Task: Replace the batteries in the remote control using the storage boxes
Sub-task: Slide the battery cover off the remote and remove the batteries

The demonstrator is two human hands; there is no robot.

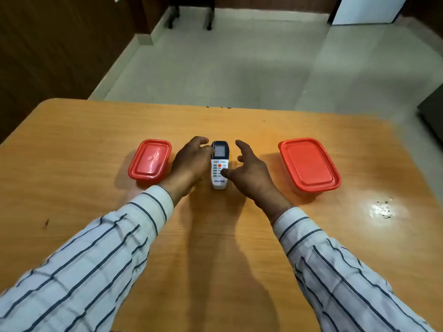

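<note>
A white remote control (219, 167) with a dark screen end lies face up in the middle of the wooden table (215, 236). My left hand (189, 161) sits at its left side, fingers curved and touching the remote's upper left edge. My right hand (249, 173) hovers at its right side, fingers spread, thumb tip over the buttons. A small storage box with a red lid (149, 161) stands shut to the left. A larger red-lidded box (309, 165) stands shut to the right.
The table's far edge (215, 105) runs across the view, with a pale tiled floor beyond. Dark wood panelling stands at the left, chair legs (191, 17) at the far back, and a dark object (431, 116) at the right edge.
</note>
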